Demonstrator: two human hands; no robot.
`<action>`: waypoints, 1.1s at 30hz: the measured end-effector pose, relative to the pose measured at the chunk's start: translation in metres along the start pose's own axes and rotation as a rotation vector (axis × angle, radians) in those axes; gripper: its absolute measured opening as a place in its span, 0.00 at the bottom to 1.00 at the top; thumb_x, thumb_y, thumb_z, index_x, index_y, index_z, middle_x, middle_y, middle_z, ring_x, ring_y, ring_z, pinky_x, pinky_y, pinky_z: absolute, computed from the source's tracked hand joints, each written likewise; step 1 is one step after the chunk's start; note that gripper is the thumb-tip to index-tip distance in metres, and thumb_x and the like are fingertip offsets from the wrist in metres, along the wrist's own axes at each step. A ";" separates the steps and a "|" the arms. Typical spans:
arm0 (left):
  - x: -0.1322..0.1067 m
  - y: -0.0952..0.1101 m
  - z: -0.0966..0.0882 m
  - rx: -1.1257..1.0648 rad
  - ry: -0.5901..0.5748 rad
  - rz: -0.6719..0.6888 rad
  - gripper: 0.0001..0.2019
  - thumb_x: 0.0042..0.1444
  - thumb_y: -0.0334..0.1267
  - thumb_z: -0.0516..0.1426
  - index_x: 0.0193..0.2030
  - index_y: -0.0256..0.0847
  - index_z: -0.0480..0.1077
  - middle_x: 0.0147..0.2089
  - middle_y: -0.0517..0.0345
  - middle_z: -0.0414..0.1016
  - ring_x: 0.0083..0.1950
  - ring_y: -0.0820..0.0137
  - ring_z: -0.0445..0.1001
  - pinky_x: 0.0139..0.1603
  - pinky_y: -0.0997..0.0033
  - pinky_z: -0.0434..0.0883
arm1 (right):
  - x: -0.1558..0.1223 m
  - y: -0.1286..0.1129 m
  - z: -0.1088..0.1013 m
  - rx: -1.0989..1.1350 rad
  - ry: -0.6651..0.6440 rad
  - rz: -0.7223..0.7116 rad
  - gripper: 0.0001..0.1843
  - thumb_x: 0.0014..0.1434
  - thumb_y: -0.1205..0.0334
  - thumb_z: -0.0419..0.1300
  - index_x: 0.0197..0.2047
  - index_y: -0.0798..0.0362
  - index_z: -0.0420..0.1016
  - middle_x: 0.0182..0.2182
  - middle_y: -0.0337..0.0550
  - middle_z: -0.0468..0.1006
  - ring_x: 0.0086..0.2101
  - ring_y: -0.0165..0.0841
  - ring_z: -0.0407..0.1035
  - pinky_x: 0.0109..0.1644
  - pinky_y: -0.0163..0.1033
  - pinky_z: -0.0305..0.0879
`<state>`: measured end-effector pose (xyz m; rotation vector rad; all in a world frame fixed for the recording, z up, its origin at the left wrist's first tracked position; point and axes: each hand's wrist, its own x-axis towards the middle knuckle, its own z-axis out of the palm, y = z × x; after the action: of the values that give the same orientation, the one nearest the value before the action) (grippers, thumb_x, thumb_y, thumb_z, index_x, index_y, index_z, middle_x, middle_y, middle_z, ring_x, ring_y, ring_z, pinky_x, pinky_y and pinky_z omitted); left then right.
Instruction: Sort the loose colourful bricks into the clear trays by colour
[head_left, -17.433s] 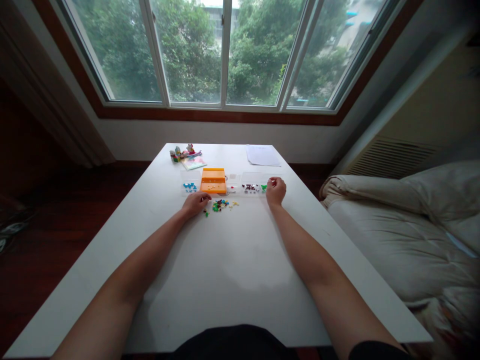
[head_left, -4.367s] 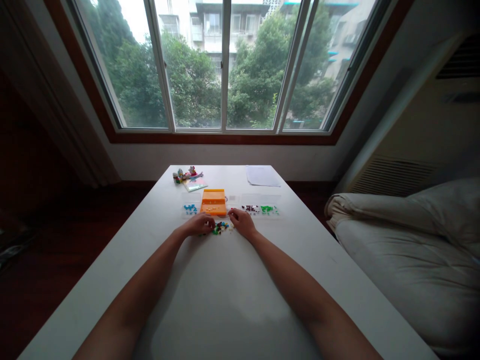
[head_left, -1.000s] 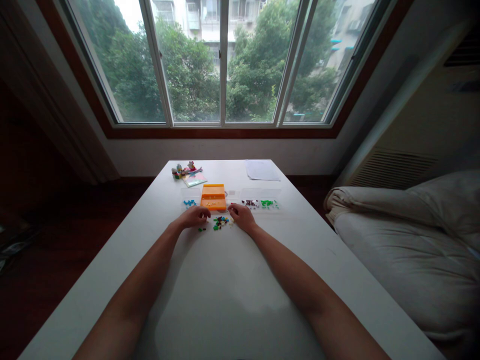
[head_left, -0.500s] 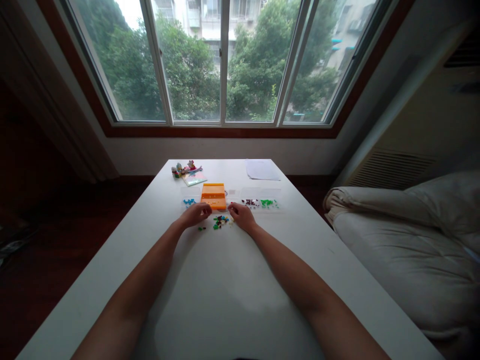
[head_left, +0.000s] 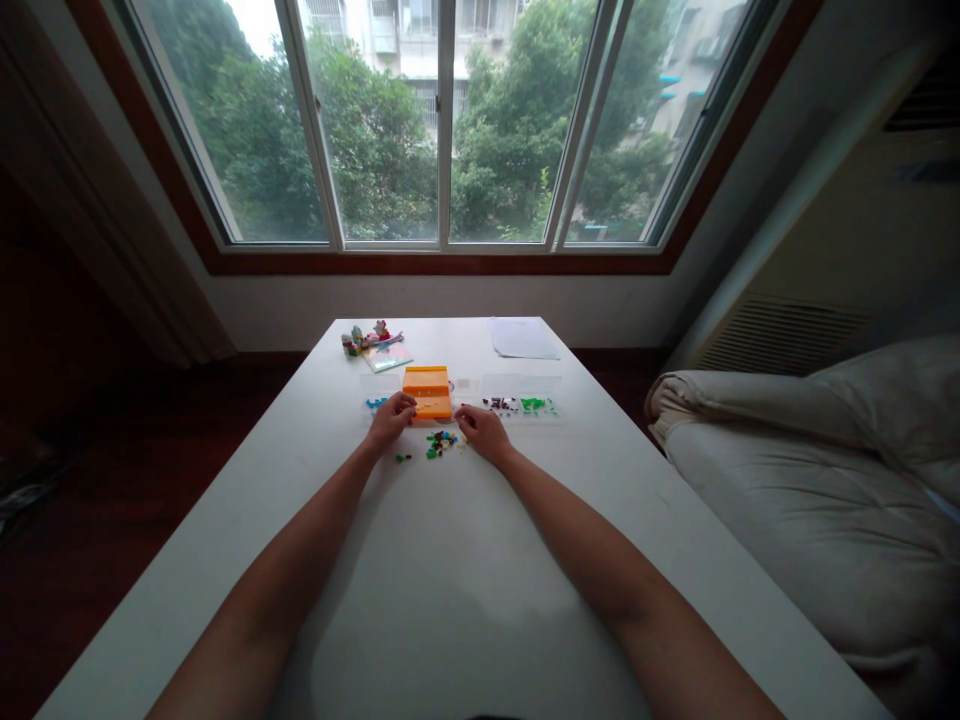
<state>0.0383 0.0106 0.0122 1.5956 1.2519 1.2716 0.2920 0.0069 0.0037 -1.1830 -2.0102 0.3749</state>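
Note:
My left hand (head_left: 391, 420) is at the left edge of an orange open box (head_left: 427, 379), thumb and fingers closed together over its lower part. Whatever those fingers pinch is too small to make out. Small pale pieces (head_left: 429, 405) lie in the box's lower half. To the right of the box, my right hand (head_left: 484, 432) rests on the table with its fingertips pinched; a tiny red spot shows beside them, and I cannot tell whether it is held. Between the hands is a loose pile of tiny coloured bricks (head_left: 441, 442), green, brown, yellow and blue.
Clear compartment trays hold blue bricks (head_left: 373, 403), dark brown bricks (head_left: 499, 404) and green bricks (head_left: 534, 405). Small built figures (head_left: 364, 338) and a shiny card (head_left: 388, 357) sit at the table's back left. White paper (head_left: 523, 338) lies back right. A covered couch (head_left: 795, 500) stands rightward.
My left hand has moved up and slightly left, from the box's lower front to its left edge, partly covering the blue bricks. My right hand stays nearly still.

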 end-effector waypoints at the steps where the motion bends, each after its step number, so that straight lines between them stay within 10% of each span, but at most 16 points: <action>1: 0.000 -0.001 0.001 -0.021 0.020 -0.017 0.11 0.51 0.41 0.58 0.40 0.39 0.70 0.30 0.61 0.74 0.27 0.74 0.71 0.31 0.74 0.69 | 0.000 0.000 0.000 -0.002 -0.001 0.003 0.10 0.60 0.63 0.58 0.41 0.51 0.80 0.26 0.37 0.76 0.29 0.30 0.66 0.36 0.32 0.58; 10: -0.001 0.004 0.003 -0.255 0.055 -0.147 0.26 0.56 0.42 0.58 0.61 0.40 0.64 0.56 0.46 0.77 0.34 0.75 0.78 0.40 0.69 0.76 | 0.000 0.005 0.004 -0.001 0.003 -0.007 0.10 0.61 0.62 0.57 0.41 0.50 0.80 0.26 0.37 0.75 0.29 0.29 0.66 0.36 0.32 0.58; 16: -0.004 0.004 0.005 -0.148 0.038 -0.111 0.18 0.56 0.40 0.56 0.52 0.36 0.72 0.49 0.47 0.79 0.35 0.74 0.76 0.41 0.69 0.75 | 0.001 0.005 0.002 0.009 0.008 0.012 0.10 0.61 0.61 0.57 0.40 0.50 0.80 0.26 0.37 0.75 0.29 0.29 0.66 0.36 0.32 0.58; 33: -0.046 0.048 0.054 0.735 -0.455 0.517 0.12 0.60 0.36 0.59 0.49 0.45 0.78 0.48 0.50 0.78 0.53 0.59 0.70 0.54 0.61 0.69 | 0.007 0.014 -0.013 0.019 0.297 0.182 0.12 0.62 0.59 0.54 0.39 0.52 0.78 0.23 0.37 0.72 0.26 0.31 0.65 0.35 0.34 0.58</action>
<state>0.1006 -0.0447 0.0317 2.6852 1.0946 0.6466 0.3087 0.0186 0.0073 -1.3296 -1.6476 0.2875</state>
